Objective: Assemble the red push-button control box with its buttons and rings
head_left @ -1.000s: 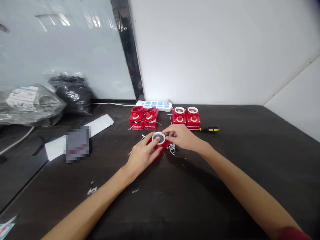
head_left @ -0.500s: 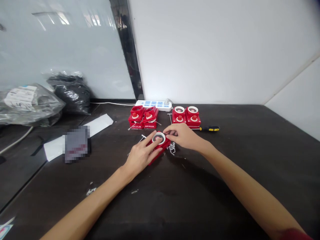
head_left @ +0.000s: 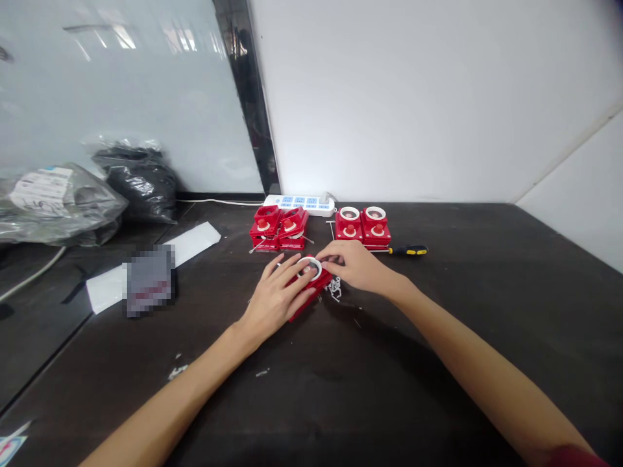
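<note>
A red box-shaped unit with a white ring on top lies at an angle on the dark table. Across its top and left side rests my left hand, its fingers stretched out and spread, some reaching over the ring. My right hand touches the ring's right edge, thumb and fingers pinched together; whatever is between them is hidden. Small curled white pieces lie just right of the unit, below my right hand. The unit's far left part is covered by my left hand.
Behind stand red units with raised housings and two with white rings. A yellow-black screwdriver lies right of them. A power strip runs along the wall. Plastic bags and a white strip are left.
The fingers of my left hand have spread wider, with one lifted off to the left. My right hand keeps nearly the same pinch at the ring's edge.
</note>
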A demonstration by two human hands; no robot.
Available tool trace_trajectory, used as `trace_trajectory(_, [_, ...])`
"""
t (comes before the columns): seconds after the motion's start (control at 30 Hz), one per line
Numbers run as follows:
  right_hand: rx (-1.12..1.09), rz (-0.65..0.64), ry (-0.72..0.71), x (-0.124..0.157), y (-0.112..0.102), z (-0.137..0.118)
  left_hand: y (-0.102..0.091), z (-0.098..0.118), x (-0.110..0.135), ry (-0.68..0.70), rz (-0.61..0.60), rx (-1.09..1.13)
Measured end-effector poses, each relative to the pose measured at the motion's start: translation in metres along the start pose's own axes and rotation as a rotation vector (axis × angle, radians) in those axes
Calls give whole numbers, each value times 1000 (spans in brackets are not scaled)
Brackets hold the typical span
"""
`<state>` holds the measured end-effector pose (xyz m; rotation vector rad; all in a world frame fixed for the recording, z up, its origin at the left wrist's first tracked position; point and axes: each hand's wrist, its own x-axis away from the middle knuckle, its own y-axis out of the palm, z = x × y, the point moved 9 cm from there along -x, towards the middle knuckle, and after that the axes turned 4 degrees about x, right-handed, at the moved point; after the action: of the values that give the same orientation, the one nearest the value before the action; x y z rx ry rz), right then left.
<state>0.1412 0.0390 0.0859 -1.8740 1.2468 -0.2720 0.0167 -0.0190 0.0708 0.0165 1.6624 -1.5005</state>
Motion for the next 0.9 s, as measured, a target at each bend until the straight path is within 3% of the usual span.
trace_trajectory(0.63, [3, -18, -61, 1, 5, -5, -1, -2, 5, -45, 96, 116])
trace_trajectory(0.9, [47, -22, -100, 2, 8, -9, -4, -17, 8, -290, 103, 217])
